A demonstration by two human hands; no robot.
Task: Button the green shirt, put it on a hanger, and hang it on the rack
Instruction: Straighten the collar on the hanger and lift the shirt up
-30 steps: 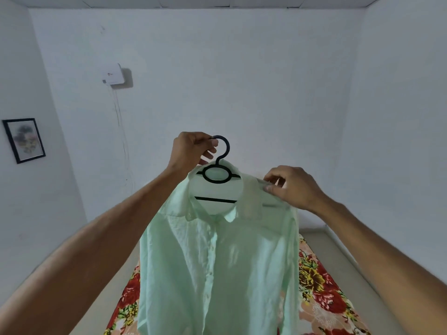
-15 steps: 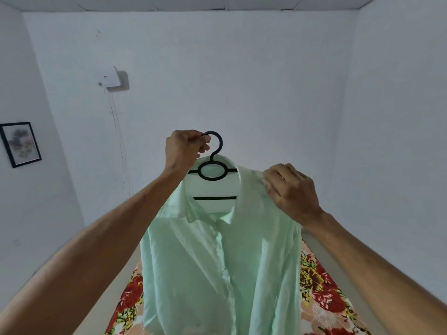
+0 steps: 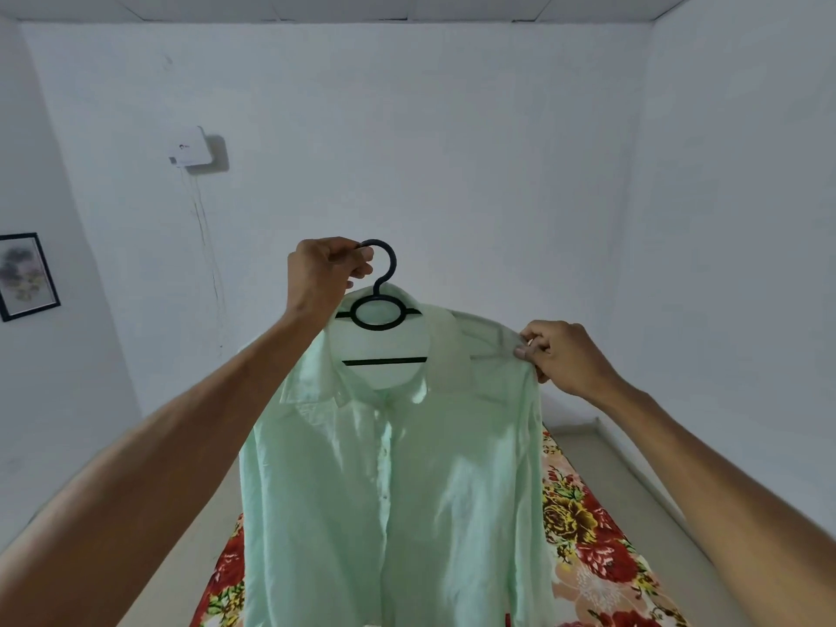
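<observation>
A pale green shirt hangs buttoned down the front on a black plastic hanger, held up in front of me at chest height. My left hand grips the tip of the hanger's hook from the left. My right hand pinches the shirt's fabric at its right shoulder seam. The hanger's arms are hidden inside the shirt; only the hook, the ring and a crossbar show in the collar opening. No rack is in view.
A floral red and yellow sheet lies below, behind the shirt. White walls enclose the room. A white box with a hanging cable is mounted on the far wall, and a framed picture hangs on the left wall.
My right hand slid outward from beside the collar to the shirt's right shoulder. The shirt and hanger stay raised, held by my left hand on the hook.
</observation>
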